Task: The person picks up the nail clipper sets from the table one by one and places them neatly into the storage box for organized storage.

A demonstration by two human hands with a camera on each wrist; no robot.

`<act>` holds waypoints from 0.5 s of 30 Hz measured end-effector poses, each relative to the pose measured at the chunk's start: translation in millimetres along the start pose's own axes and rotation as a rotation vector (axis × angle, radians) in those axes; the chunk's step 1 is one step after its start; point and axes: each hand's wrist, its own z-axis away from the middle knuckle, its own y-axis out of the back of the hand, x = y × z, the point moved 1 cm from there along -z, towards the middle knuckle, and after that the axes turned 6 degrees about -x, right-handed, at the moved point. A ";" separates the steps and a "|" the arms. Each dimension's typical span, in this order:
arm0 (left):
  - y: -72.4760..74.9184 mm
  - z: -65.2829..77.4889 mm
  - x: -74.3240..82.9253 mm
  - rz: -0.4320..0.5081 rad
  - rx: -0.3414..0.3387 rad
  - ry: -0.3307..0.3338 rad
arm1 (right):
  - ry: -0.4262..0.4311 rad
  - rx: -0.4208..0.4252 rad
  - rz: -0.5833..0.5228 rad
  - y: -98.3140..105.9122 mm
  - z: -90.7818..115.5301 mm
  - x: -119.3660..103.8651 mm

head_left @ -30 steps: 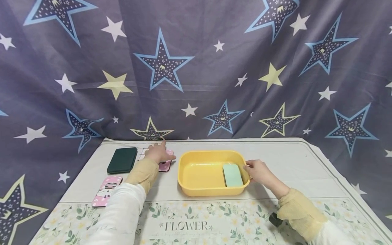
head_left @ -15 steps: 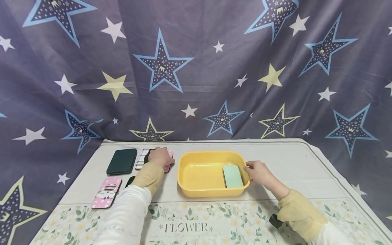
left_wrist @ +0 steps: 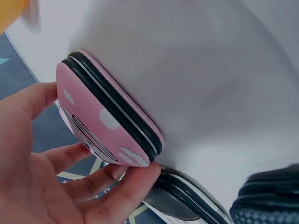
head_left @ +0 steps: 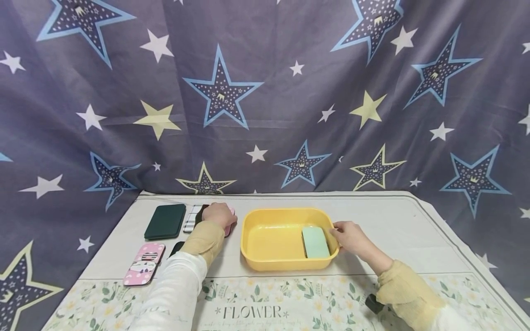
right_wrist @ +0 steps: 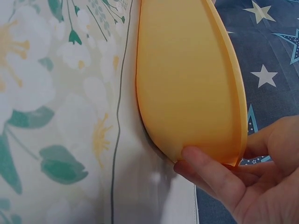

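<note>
My left hand [head_left: 219, 214] reaches to the back left of the table. In the left wrist view its thumb and fingers grip opposite ends of a small pink case [left_wrist: 100, 112] with white spots and a dark framed seam. In the head view that hand hides most of the case. My right hand [head_left: 349, 236] holds the right end of a yellow plastic tub [head_left: 269, 265]; the right wrist view shows its fingers against the tub's outer wall [right_wrist: 191, 79]. Inside the tub, at the right end, lies a mint-green case [head_left: 316, 242].
A plaid case [head_left: 191, 219] with a dark patch lies beside the gripped one. Left of it is a dark green case [head_left: 165, 221], with another pink case [head_left: 145, 265] nearer the front. A black object [head_left: 177, 248] shows partly behind the left sleeve. A star-patterned curtain [head_left: 265, 115] hangs behind.
My left hand, spread over the pink case a second ago, has come down and closed its fingers round it. The right hand has stayed on the tub, which has not moved.
</note>
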 end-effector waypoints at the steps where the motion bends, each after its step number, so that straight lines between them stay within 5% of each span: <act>1: 0.9 1.0 -0.1 0.004 0.002 -0.002 | 0.001 0.002 -0.004 0.2 0.0 -0.1; 15: 4.2 8.0 -1.4 0.046 0.030 -0.039 | 0.001 0.014 -0.029 -1.7 1.9 0.5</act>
